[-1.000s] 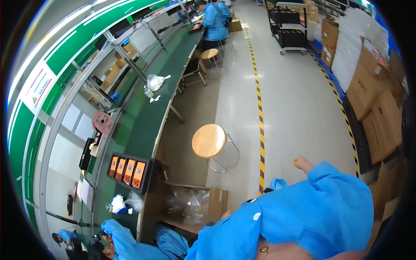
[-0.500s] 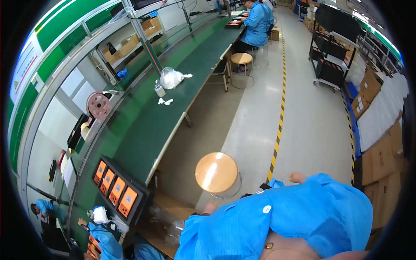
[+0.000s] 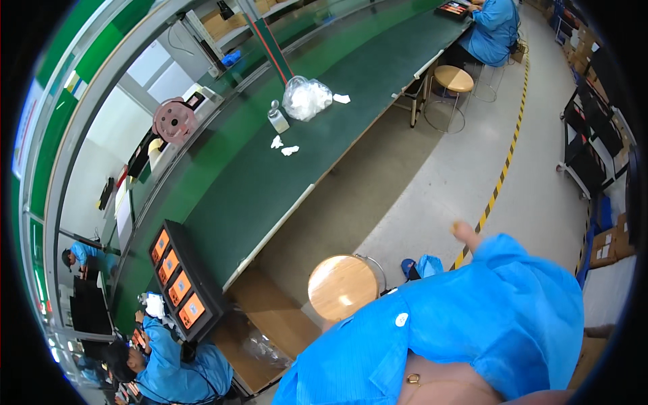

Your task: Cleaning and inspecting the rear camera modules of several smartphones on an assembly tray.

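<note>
My right hand point(image 3: 464, 232) hangs out of a blue sleeve over the grey floor, beside the striped tape line. It looks small and foreshortened, and nothing shows in it; how its fingers are set I cannot make out. Of my left hand point(image 3: 329, 325) only a sliver of skin shows between the blue sleeve and the round wooden stool point(image 3: 343, 287). Its fingers are hidden. The stool is the nearest thing to that hand; whether they touch I cannot tell.
A long green workbench point(image 3: 270, 182) runs along the left, bearing a black tray point(image 3: 208, 307) of orange devices, a clear bottle point(image 3: 277, 119) and a bag of white wads point(image 3: 307, 98). An open carton point(image 3: 270, 307) stands below. Co-workers sit near left point(image 3: 182, 368) and far right point(image 3: 493, 34). A second stool point(image 3: 453, 79) stands beyond.
The view has turned left and moved forward, so bench, stools and far co-worker sit farther right. More of the near co-worker shows. My right hand shows more; my left hand shows less.
</note>
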A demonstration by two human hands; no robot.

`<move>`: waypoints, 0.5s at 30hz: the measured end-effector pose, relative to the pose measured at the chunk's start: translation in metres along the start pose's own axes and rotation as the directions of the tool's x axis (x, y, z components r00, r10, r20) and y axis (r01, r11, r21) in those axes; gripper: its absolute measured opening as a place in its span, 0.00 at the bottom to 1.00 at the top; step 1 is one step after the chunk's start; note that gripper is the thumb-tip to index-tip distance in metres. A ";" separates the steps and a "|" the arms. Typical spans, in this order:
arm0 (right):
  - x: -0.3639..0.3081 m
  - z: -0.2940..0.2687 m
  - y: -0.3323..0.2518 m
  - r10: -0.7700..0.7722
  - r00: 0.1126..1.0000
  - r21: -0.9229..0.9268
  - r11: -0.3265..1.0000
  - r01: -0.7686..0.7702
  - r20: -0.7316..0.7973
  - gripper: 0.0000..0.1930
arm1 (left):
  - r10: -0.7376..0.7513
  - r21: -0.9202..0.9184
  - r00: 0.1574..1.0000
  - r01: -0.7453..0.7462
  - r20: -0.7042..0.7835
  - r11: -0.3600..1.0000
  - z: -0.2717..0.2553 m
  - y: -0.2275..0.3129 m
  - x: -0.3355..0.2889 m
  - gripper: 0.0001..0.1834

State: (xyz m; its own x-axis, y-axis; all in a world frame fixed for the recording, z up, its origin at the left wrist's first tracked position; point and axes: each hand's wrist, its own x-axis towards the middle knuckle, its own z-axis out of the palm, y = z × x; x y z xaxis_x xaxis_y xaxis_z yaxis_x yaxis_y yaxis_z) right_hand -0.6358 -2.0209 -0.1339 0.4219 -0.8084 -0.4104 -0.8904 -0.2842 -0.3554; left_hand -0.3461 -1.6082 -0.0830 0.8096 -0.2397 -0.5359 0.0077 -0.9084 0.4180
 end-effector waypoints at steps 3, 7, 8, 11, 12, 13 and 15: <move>0.086 -0.078 -0.088 -0.054 0.968 0.208 0.972 0.107 -0.246 0.21 | -0.150 -0.139 0.973 0.126 -0.178 0.982 0.005 0.037 -0.015 0.15; 0.155 -0.123 -0.190 -0.193 0.952 0.259 0.932 0.254 -0.238 0.21 | -0.113 -0.363 0.943 -0.009 -0.312 0.932 0.001 0.076 0.009 0.17; 0.169 -0.117 -0.205 -0.212 0.944 0.317 0.904 0.288 -0.253 0.20 | -0.065 -0.379 0.929 -0.084 -0.364 0.922 -0.003 0.086 0.017 0.18; 0.191 -0.112 -0.248 -0.299 0.924 0.350 0.861 0.369 -0.239 0.19 | -0.002 -0.378 0.776 -0.306 -0.631 0.874 -0.022 0.118 0.055 0.20; 0.198 -0.115 -0.262 -0.338 0.912 0.304 0.866 0.398 -0.233 0.19 | -0.045 -0.487 0.770 -0.356 -0.637 0.798 -0.030 0.132 0.064 0.23; 0.208 -0.118 -0.275 -0.377 0.890 0.260 0.860 0.439 -0.256 0.19 | -0.083 -0.573 0.761 -0.407 -0.643 0.712 -0.048 0.153 0.069 0.26; 0.219 -0.133 -0.303 -0.447 0.841 0.260 0.811 0.525 -0.303 0.18 | -0.073 -0.550 0.732 -0.438 -0.677 0.711 -0.073 0.173 0.094 0.26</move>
State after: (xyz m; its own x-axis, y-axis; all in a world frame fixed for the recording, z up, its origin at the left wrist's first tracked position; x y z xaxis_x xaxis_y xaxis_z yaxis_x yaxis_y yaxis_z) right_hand -0.2964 -2.1800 -0.0042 0.7015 -0.7094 0.0681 -0.4560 -0.5203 -0.7221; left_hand -0.2257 -1.7627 -0.0080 0.9897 0.1225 0.0741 -0.0264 -0.3523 0.9355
